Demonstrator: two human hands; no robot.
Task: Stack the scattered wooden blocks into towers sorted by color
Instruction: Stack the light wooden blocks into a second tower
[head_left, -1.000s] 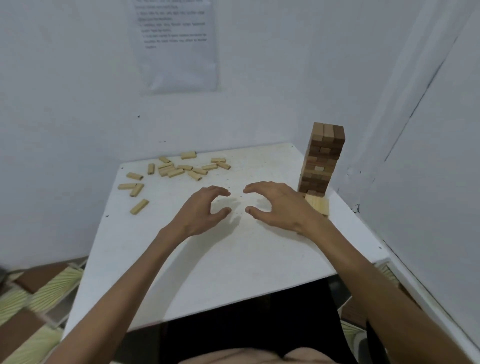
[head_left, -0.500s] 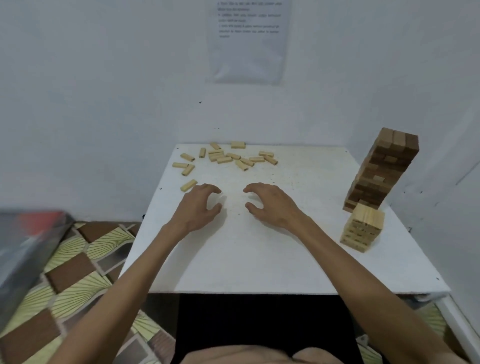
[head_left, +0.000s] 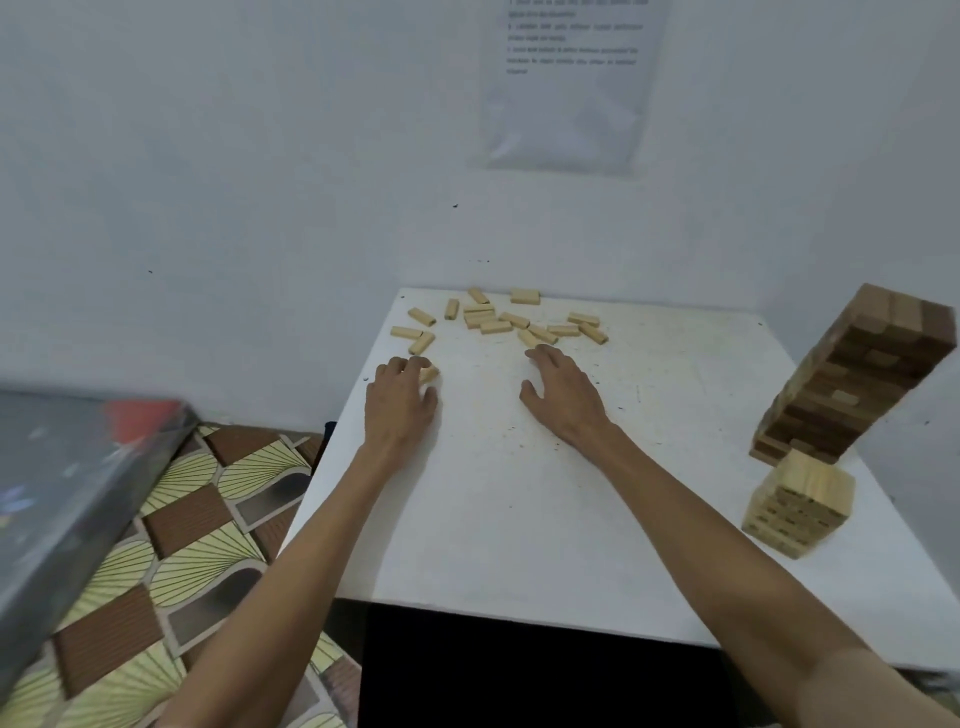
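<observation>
Several light wooden blocks lie scattered at the far left of the white table. My left hand reaches the nearest one, a light block, with fingers curled over it and thumb beside it. My right hand lies flat with fingers spread, its fingertips just short of the scattered blocks, holding nothing. At the right edge stands a tall tower of dark brown blocks. In front of it is a short tower of light blocks.
White walls close the table in behind and on the right, with a printed sheet taped up. Left of the table are a patterned floor and a blurred grey box with a red patch.
Both hands moved forward across the table toward the scattered blocks. My left hand closed over the nearest light block. The view swung left, so the towers now sit at the right edge.
</observation>
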